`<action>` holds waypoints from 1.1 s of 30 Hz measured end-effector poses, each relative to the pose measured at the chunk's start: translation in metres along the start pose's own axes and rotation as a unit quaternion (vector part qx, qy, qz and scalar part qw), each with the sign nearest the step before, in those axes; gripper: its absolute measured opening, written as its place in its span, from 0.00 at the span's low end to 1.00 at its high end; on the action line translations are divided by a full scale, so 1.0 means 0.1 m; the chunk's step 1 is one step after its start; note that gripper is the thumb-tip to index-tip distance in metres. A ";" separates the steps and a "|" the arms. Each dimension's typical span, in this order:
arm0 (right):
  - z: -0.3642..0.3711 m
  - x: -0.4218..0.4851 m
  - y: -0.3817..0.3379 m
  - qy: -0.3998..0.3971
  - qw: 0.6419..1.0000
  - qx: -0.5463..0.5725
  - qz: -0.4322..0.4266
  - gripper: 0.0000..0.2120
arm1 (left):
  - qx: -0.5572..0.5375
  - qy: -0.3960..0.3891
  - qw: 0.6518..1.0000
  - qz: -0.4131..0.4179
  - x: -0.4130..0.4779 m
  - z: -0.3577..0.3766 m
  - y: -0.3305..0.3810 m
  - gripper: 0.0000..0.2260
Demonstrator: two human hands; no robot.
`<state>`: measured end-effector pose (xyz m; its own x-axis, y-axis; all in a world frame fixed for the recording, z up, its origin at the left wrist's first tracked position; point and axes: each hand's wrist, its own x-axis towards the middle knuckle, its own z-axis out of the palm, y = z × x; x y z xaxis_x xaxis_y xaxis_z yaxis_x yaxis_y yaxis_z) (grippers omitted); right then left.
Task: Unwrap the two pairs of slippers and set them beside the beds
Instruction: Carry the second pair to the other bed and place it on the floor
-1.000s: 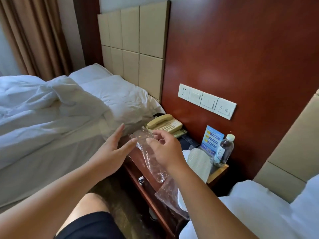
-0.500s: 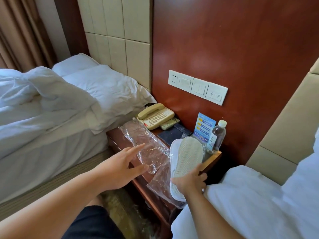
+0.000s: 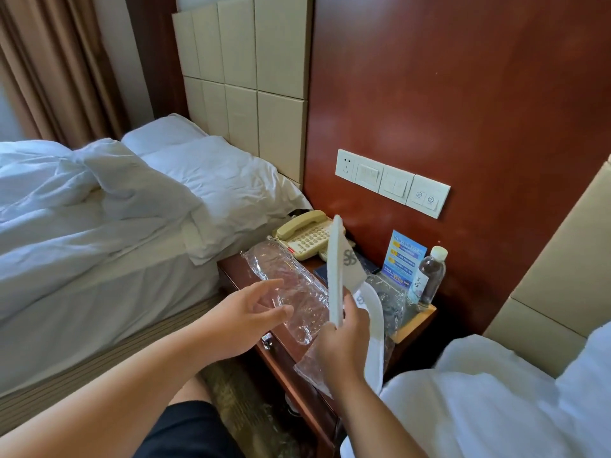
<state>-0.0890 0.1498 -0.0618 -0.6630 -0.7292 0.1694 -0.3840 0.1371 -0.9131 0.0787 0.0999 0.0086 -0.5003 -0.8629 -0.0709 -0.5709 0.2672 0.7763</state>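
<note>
My right hand (image 3: 344, 345) grips a white slipper (image 3: 337, 272) by its heel end and holds it upright, edge-on, above the wooden nightstand (image 3: 281, 361); a grey logo shows on its strap. A second white slipper (image 3: 375, 332) lies below it, partly inside a clear plastic wrapper (image 3: 312, 365) that hangs over the nightstand's front edge. Another empty clear wrapper (image 3: 284, 285) lies flat on the nightstand. My left hand (image 3: 244, 319) hovers open just above that empty wrapper, fingers spread, holding nothing.
A beige telephone (image 3: 305, 234), a blue card (image 3: 401, 259) and a water bottle (image 3: 429, 276) stand at the back of the nightstand. An unmade bed (image 3: 99, 226) lies to the left, another bed (image 3: 496, 401) to the right. Patterned carpet (image 3: 231, 385) runs between them.
My right hand let go of the empty wrapper, reached to the slippers, and has lifted one slipper upright out of its wrapper. My left hand stayed open over the nightstand.
</note>
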 end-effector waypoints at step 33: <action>0.50 -0.28 -1.79 -0.005 0.960 0.138 -0.244 0.11 | -0.087 0.314 0.945 -0.024 -0.37 -0.78 -0.07 0.31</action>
<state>0.0306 0.1128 0.0787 -0.4398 -0.6682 0.6001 -0.4609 -0.4055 -0.7894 0.1522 0.0962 0.0543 0.0400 -0.9713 0.2344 -0.4393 0.1936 0.8772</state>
